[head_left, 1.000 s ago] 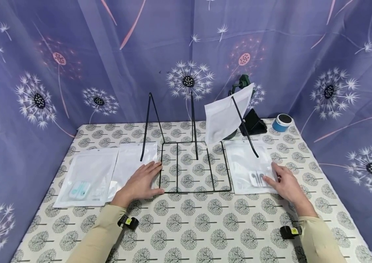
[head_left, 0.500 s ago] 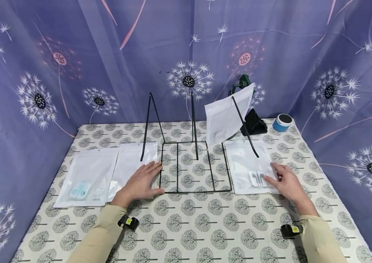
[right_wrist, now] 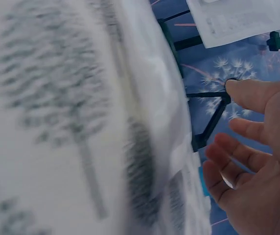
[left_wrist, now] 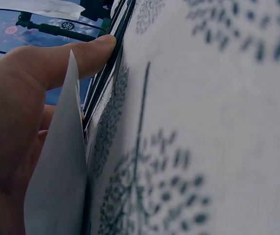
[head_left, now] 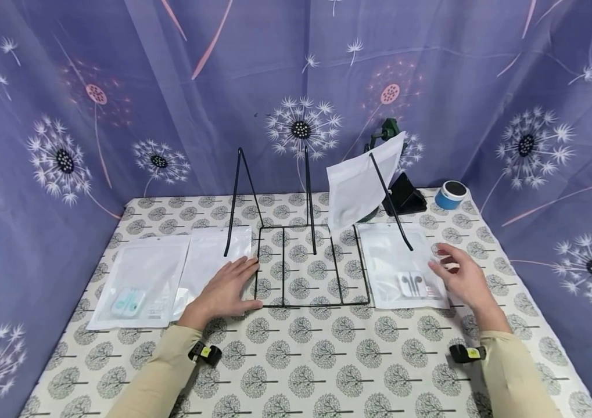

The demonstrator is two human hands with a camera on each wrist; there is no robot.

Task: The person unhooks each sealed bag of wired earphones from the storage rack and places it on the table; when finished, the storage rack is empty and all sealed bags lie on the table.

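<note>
A black wire rack (head_left: 312,305) with three upright prongs stands mid-table. My left hand (head_left: 225,290) rests at the rack's left side, fingers stretched and thumb at its front corner; in the left wrist view the thumb (left_wrist: 88,56) lies against the dark wire. Under and beside that hand is a white zip pouch (head_left: 212,244). Another white pouch (head_left: 361,186) hangs from the right prong. My right hand (head_left: 465,278) hovers by the right edge of a pouch with earphones (head_left: 387,255). Its fingers are loosely bent with nothing between them.
A pouch with a pale-green earphone case (head_left: 154,261) lies at the far left. Behind the rack's right side are a black stand (head_left: 405,197) and a blue round speaker (head_left: 449,196). Purple curtains (head_left: 212,104) enclose the back and sides.
My right hand has come off the earphone pouch, rising slightly and moving right, so the printed label at the pouch's corner now shows. The left hand stays in place.
</note>
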